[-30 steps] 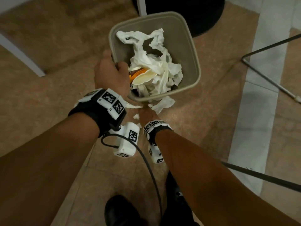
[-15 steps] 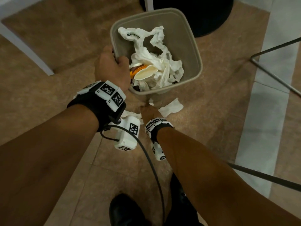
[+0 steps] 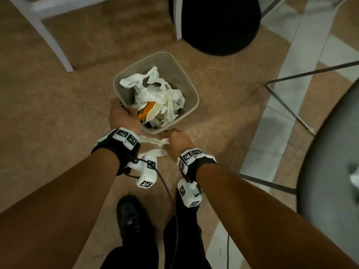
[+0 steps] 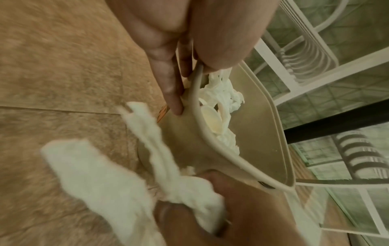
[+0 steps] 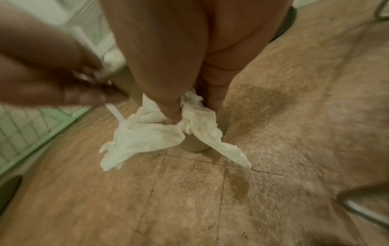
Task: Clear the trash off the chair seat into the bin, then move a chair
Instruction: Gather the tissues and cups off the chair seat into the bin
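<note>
At the 9 o'clock side of the beige bin (image 3: 191, 88), its rim is gripped by the left hand (image 3: 122, 118), fingers curled down the outer wall and thumb hooked over the lip, as the left wrist view shows. The hold appears meant to steady the light bin, or to carry it, while trash is gathered. Inside, crumpled white tissues (image 3: 155, 94) and an orange-printed paper cup (image 3: 149, 113) are heaped toward the near wall.

Just outside the bin, at its 6 o'clock corner, a crumpled white tissue (image 3: 155, 141) is pinched in the right hand (image 3: 177, 141); the fingers are closed on its middle, so both ends hang loose, as seen from the right wrist. The tissue is held low and beside the rim rather than over the opening, so it is judged to be on its way into the bin and not yet dropped.

Far right, at 3 o'clock, the grey chair seat (image 3: 328, 162) is partly in view, with a scrap of something white (image 3: 354, 177) at the picture's edge; whether it is more trash cannot be told. If so, the clearing is unfinished, and the chair move has not begun.

The floor (image 3: 58, 113) is laid with mottled tan tiles, crossed at the right by a pale band (image 3: 272, 123). White furniture legs (image 3: 50, 41) are seen at 11 o'clock, a round black base (image 3: 219, 24) at 12 o'clock, and thin metal chair legs (image 3: 287, 105) at 2 o'clock. Dark shoes (image 3: 132, 218) are visible at 6 o'clock.
</note>
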A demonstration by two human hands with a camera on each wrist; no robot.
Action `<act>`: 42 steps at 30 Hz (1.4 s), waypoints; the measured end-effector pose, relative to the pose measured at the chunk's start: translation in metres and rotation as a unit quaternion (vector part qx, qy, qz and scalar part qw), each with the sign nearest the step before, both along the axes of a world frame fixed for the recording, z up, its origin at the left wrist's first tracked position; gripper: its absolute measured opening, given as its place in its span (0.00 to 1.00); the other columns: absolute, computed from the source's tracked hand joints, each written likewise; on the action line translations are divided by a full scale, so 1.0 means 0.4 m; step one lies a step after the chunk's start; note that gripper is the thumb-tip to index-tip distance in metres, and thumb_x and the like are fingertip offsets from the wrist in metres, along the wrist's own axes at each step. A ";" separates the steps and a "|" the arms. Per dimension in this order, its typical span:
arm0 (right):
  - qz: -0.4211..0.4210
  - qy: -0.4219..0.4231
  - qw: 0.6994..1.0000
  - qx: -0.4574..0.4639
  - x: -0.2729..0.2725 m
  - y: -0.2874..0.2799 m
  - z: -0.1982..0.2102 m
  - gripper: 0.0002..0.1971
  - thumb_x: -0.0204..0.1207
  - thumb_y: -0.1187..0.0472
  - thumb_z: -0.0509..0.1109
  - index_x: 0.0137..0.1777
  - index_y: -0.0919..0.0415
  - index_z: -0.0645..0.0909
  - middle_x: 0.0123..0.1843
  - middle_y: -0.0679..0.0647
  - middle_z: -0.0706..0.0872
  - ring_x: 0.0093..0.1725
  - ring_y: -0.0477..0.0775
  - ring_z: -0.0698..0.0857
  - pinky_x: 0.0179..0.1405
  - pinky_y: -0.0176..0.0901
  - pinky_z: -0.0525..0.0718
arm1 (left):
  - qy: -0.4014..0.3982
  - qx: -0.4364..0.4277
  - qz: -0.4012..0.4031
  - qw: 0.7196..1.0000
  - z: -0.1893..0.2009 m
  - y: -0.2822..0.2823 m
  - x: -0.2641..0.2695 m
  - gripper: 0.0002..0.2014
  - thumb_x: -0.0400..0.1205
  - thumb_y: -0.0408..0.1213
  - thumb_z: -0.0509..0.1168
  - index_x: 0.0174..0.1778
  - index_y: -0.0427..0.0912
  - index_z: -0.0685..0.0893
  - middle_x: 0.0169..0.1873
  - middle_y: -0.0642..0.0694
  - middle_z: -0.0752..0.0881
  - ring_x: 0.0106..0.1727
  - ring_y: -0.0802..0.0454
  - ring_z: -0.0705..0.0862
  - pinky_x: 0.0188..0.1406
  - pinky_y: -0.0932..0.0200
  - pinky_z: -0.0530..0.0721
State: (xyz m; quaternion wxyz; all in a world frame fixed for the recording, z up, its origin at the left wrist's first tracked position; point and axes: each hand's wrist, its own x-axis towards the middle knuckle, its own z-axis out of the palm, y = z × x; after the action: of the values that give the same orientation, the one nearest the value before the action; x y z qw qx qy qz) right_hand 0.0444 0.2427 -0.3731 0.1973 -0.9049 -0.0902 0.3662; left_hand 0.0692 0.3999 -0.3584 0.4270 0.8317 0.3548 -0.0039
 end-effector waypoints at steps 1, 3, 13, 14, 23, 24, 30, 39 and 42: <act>-0.025 0.004 1.000 0.011 -0.011 -0.014 0.045 0.16 0.76 0.60 0.71 0.65 0.54 0.84 0.61 0.60 0.86 0.60 0.63 0.85 0.57 0.47 0.82 | 0.013 -0.009 0.006 1.000 0.005 0.002 -0.015 0.14 0.86 0.31 0.58 0.66 0.31 0.76 0.59 0.30 0.84 0.58 0.35 0.82 0.44 0.63 0.67; -0.061 0.010 0.998 0.030 -0.025 -0.046 0.142 0.19 0.76 0.57 0.72 0.68 0.53 0.82 0.62 0.57 0.87 0.61 0.59 0.85 0.54 0.40 0.80 | 0.053 -0.021 0.017 0.998 0.026 -0.003 -0.052 0.13 0.86 0.31 0.59 0.65 0.31 0.75 0.58 0.29 0.84 0.57 0.35 0.82 0.46 0.58 0.69; -0.217 0.050 0.962 0.159 0.087 -0.042 0.326 0.23 0.68 0.50 0.78 0.63 0.53 0.82 0.56 0.52 0.90 0.54 0.53 0.89 0.58 0.53 0.88 | 0.148 -0.080 -0.066 0.983 0.084 -0.033 -0.181 0.06 0.85 0.34 0.64 0.56 0.38 0.80 0.52 0.36 0.89 0.60 0.36 0.83 0.49 0.53 0.74; -0.235 0.038 0.956 0.171 0.102 -0.033 0.327 0.22 0.67 0.50 0.78 0.62 0.51 0.82 0.53 0.51 0.90 0.51 0.53 0.90 0.55 0.53 0.89 | 0.142 -0.075 -0.063 0.985 0.087 -0.042 -0.187 0.05 0.87 0.33 0.62 0.55 0.38 0.81 0.49 0.38 0.90 0.59 0.36 0.83 0.49 0.52 0.74; 0.057 0.055 0.993 -0.085 0.058 -0.041 0.151 0.29 0.79 0.49 0.70 0.78 0.55 0.71 0.76 0.61 0.76 0.74 0.63 0.77 0.67 0.48 0.76 | 0.136 -0.070 -0.128 0.980 0.059 -0.033 -0.210 0.17 0.86 0.29 0.60 0.71 0.43 0.77 0.58 0.43 0.87 0.57 0.42 0.84 0.49 0.57 0.75; 0.102 0.089 0.985 -0.107 0.043 -0.044 0.132 0.32 0.79 0.46 0.69 0.81 0.54 0.67 0.79 0.61 0.71 0.77 0.63 0.72 0.73 0.51 0.72 | 0.137 -0.071 -0.133 0.979 0.061 -0.031 -0.205 0.17 0.86 0.30 0.60 0.71 0.43 0.77 0.58 0.43 0.87 0.57 0.42 0.84 0.50 0.57 0.75; 0.133 -0.047 0.989 -0.050 0.043 -0.008 0.139 0.30 0.76 0.47 0.70 0.78 0.44 0.67 0.76 0.59 0.64 0.68 0.68 0.78 0.65 0.61 0.82 | 0.150 -0.076 -0.132 0.977 0.052 0.002 -0.196 0.17 0.83 0.33 0.60 0.68 0.46 0.78 0.53 0.44 0.88 0.55 0.41 0.85 0.58 0.44 0.85; 0.334 0.055 0.930 -0.139 0.071 0.044 -0.076 0.32 0.70 0.52 0.79 0.74 0.54 0.74 0.72 0.58 0.79 0.67 0.66 0.83 0.64 0.58 0.83 | 0.089 -0.031 -0.235 0.968 0.000 0.020 -0.169 0.21 0.83 0.36 0.61 0.73 0.50 0.74 0.61 0.45 0.87 0.54 0.42 0.88 0.55 0.44 0.87; 0.338 0.076 0.920 -0.183 0.059 0.008 -0.167 0.35 0.66 0.56 0.82 0.73 0.51 0.74 0.69 0.55 0.82 0.66 0.63 0.84 0.60 0.54 0.84 | 0.078 -0.035 -0.296 0.951 -0.010 0.014 -0.167 0.19 0.84 0.39 0.62 0.72 0.52 0.76 0.62 0.47 0.85 0.58 0.45 0.86 0.56 0.46 0.86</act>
State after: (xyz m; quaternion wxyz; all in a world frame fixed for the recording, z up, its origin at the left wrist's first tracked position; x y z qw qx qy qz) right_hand 0.0680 0.2460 -0.4400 -0.1013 -0.8103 -0.3066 0.4891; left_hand 0.0025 0.4055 -0.3626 0.4064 0.8811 0.1247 -0.2072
